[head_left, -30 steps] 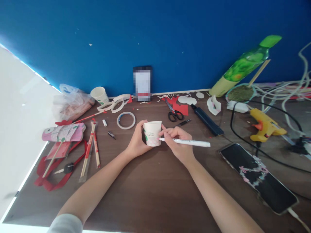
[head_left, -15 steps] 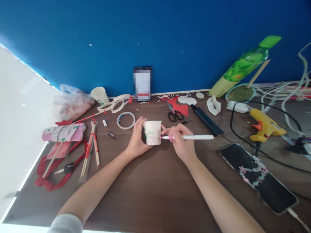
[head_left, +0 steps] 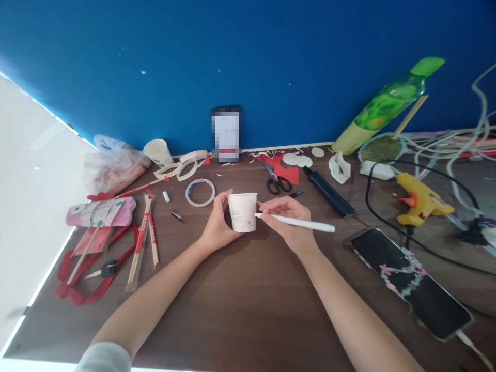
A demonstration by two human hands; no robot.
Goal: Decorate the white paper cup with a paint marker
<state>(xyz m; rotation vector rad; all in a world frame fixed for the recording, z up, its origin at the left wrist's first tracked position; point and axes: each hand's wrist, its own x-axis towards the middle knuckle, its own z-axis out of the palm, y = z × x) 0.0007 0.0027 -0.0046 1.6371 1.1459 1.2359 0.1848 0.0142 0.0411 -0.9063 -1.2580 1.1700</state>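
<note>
- Two hands occupied: the left hand (head_left: 219,225) grasps an upright paper cup (head_left: 243,204) at mid-desk (head_left: 248,310); the right hand (head_left: 291,219) pinches a pink-tipped marker (head_left: 310,224) against, or just beside, its wall.
- Light left-hand pressure should steady the cup without denting it.
- Short, gentle strokes would best keep the pink lines (head_left: 245,226) even.

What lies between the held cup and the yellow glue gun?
Head view, from cup to glue gun: the right hand gripping the white marker, a black pen partly hidden, the dark-blue case, then the black cable.
</note>
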